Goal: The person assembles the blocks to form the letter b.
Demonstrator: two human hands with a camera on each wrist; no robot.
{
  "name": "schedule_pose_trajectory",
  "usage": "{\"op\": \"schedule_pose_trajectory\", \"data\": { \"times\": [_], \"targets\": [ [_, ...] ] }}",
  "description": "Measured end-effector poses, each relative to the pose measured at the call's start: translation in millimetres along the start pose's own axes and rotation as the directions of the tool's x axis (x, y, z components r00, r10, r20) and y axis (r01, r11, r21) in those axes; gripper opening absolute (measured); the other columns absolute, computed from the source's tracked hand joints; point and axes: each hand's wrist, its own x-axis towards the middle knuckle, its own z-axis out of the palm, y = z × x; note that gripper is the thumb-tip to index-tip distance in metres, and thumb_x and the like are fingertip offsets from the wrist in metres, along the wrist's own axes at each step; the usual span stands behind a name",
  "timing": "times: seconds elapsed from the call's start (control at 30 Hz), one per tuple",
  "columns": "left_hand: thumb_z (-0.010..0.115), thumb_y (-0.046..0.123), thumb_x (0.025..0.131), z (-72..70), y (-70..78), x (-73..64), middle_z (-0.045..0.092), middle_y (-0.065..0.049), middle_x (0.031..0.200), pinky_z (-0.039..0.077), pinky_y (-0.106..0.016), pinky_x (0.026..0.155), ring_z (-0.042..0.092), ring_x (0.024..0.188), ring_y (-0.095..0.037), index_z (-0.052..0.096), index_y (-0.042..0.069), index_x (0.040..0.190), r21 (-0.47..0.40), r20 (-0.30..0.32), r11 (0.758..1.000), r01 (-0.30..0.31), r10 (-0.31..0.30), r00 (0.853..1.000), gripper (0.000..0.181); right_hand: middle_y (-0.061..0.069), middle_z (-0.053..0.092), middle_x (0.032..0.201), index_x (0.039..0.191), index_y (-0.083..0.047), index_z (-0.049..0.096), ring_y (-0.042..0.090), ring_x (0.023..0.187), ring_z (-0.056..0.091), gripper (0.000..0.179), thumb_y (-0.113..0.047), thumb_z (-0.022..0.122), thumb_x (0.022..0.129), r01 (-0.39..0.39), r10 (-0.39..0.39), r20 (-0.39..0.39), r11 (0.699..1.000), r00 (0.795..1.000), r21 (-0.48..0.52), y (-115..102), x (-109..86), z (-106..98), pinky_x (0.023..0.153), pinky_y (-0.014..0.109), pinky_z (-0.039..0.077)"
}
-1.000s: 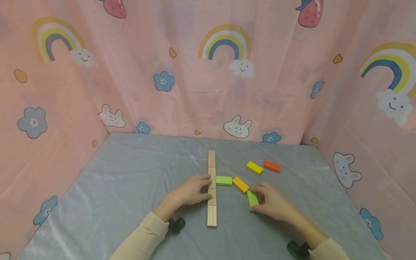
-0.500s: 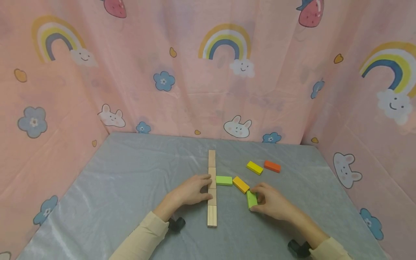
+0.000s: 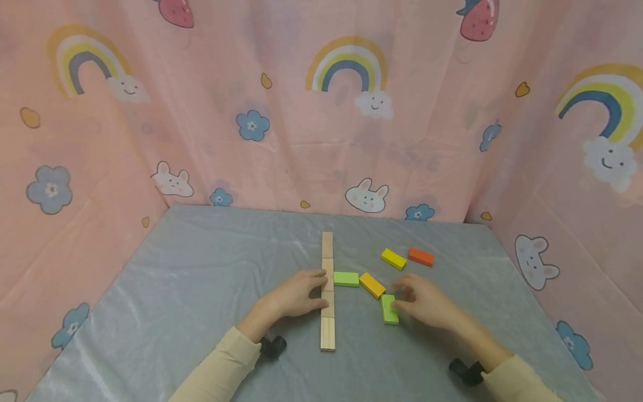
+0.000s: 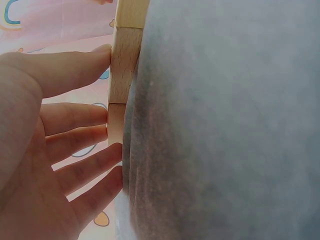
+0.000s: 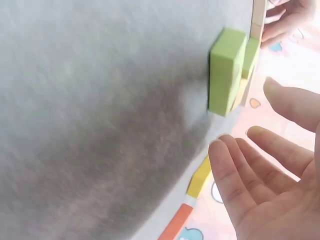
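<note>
Plain wooden blocks [image 3: 327, 333] lie end to end in a straight column on the grey cloth. My left hand [image 3: 296, 295] rests its thumb and fingertips on the middle blocks of that column, fingers nearly straight, as the left wrist view [image 4: 65, 140] also shows. From the column's right side runs a green block [image 3: 346, 279], then an orange block [image 3: 372, 285] set at a slant, then a second green block [image 3: 389, 310] pointing toward me. Just right of this last block is my right hand [image 3: 427, 301]; in the right wrist view its fingers are spread and hold nothing.
A yellow block [image 3: 394, 259] and a red-orange block [image 3: 421, 257] lie farther back on the right. The grey cloth [image 3: 226, 251] covers the table. Pink patterned curtains [image 3: 301, 156] stand around its back and sides.
My right hand has let go of the nearer green block and drawn slightly right. That block has turned a little straighter. My left hand has stayed in place.
</note>
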Motion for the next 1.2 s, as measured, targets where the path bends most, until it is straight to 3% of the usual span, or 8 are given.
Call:
{"op": "schedule_pose_trajectory", "data": {
  "times": [0.3, 0.67, 0.87, 1.2],
  "targets": [
    [0.071, 0.038, 0.097, -2.0, 0.4, -0.2, 0.044, -0.009, 0.157, 0.038, -0.044, 0.115, 0.043, 0.143, -0.030, 0.057, 0.006, 0.145, 0.001, -0.010, 1.000, 0.014, -0.014, 1.000, 0.060, 0.006, 0.068, 0.106, 0.117, -0.002, 0.070, 0.023, 0.094, 0.063, 0.030, -0.019, 0.075, 0.093, 0.004, -0.005, -0.047, 1.000, 0.999, -0.016, -4.2, 15.6, -15.2, 0.078, 0.041, 0.059],
    [0.071, 0.040, 0.097, -2.1, -1.0, 1.2, 0.044, -0.008, 0.157, 0.039, -0.043, 0.115, 0.043, 0.143, -0.030, 0.057, 0.007, 0.145, 0.019, -0.011, 1.000, 0.009, -0.009, 1.000, 0.060, 0.016, 0.069, 0.109, 0.118, 0.007, 0.069, 0.031, 0.098, 0.063, 0.030, -0.012, 0.071, 0.094, 0.021, -0.026, -0.185, 0.999, 0.982, -0.028, 8.0, 33.0, -24.1, 0.084, 0.049, 0.057],
    [0.070, 0.040, 0.097, -0.5, -1.6, 1.0, 0.045, -0.007, 0.157, 0.039, -0.043, 0.115, 0.043, 0.143, -0.030, 0.057, 0.008, 0.145, 0.028, -0.007, 1.000, 0.011, -0.011, 1.000, 0.060, 0.022, 0.067, 0.116, 0.121, 0.008, 0.067, 0.035, 0.102, 0.063, 0.034, -0.015, 0.069, 0.096, -0.037, 0.033, -0.217, 0.999, 0.976, -0.015, 14.7, 39.3, -22.7, 0.086, 0.052, 0.056],
    [0.071, 0.039, 0.097, -2.0, 1.5, -0.7, 0.044, -0.007, 0.158, 0.038, -0.043, 0.115, 0.043, 0.143, -0.029, 0.057, 0.007, 0.145, 0.014, -0.004, 1.000, 0.022, -0.022, 1.000, 0.059, 0.027, 0.064, 0.125, 0.127, 0.008, 0.063, 0.042, 0.114, 0.061, 0.038, -0.017, 0.067, 0.098, -0.115, 0.116, -0.193, 0.993, 0.974, 0.018, 27.8, 51.9, -18.9, 0.095, 0.057, 0.053]
  ]
}}
